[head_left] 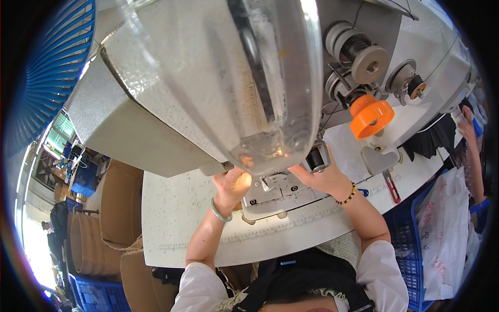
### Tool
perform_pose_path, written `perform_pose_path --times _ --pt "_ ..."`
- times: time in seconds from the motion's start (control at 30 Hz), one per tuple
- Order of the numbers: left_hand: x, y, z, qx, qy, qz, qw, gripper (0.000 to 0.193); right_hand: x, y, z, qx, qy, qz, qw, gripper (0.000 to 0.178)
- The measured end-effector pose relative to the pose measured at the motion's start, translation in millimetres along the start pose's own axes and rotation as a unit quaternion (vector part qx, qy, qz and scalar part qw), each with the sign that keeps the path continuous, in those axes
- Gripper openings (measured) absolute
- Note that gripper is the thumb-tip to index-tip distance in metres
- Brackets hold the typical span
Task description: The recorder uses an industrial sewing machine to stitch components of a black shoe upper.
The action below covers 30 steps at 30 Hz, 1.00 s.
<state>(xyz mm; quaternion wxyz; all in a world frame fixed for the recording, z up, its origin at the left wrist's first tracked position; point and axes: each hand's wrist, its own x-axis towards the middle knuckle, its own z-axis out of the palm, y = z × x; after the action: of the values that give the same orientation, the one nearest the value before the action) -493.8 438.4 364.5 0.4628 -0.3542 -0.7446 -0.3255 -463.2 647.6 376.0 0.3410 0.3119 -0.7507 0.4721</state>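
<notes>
Both my hands are under the head of a sewing machine [150, 104], one on each side of its metal needle plate [278, 195]. My left hand [231, 188] is left of the plate, its fingertips lost behind the machine head and the clear plastic guard [288, 104]. On the right, my right hand [327, 179] has its thumb stretched toward the plate. Its other fingers are partly covered by a black roller [316, 158]. No held thing can be made out in either hand.
An orange knob [371, 117] juts from the machine. Red-handled snips [392, 187] lie on the white table [182, 218]. Cardboard boxes [122, 203] stand left, near a blue fan [57, 67]. At right are a blue crate [405, 249], a white bag [442, 234] and another person's arm [473, 161].
</notes>
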Motion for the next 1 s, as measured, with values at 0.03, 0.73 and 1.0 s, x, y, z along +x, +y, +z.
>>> perform_pose_path --times 0.03,0.73,1.0 --pt "-1 0 0 -0.002 -0.004 -0.008 1.0 0.019 0 0 0 -0.009 0.003 -0.011 1.0 0.01" --pt "2 -29 -72 0.088 0.052 -0.25 0.963 0.016 -76 -49 -56 -0.189 -0.017 0.11 0.976 0.018" --pt "48 36 -188 0.01 -0.16 -0.369 0.915 0.013 -167 -11 -72 -0.461 -0.129 0.079 0.874 0.027"
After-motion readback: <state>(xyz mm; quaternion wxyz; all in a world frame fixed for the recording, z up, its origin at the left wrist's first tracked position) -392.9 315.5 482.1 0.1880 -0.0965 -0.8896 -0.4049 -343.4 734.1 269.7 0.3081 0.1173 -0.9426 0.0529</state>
